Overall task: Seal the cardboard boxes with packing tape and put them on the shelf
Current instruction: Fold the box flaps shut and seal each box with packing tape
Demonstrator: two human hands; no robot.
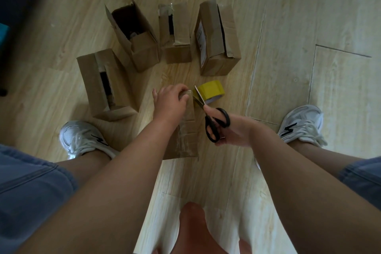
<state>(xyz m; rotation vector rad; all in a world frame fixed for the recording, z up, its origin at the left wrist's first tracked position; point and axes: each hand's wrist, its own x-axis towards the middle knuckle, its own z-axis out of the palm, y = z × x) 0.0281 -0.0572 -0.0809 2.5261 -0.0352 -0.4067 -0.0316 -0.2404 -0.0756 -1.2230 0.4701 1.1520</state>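
Head view, left to right. Left box (104,83) stands on the floor (288,27), left of and just beyond the left-hand fingertips, with its top flaps parted. Open box (135,35) stands further beyond it, flaps raised.

Left hand (170,102): the fingers are curled over the far end of the near box (185,130) and grip it there. The near box lies flat under this hand, and clear tape runs along its top.

Middle box (175,31) stands well beyond the left-hand fingertips.

A tape strip (192,95) leads from those fingertips toward the yellow tape roll (210,90), which lies just to their right.

Scissors (216,123): the blades are partly open and sit at the strip, between the left-hand fingertips and the roll.

Right box (216,37) stands beyond the roll, top flaps slightly apart.

Right hand (235,132): the fingers pass through the black handle loops and hold the scissors, blades pointing away from the person.
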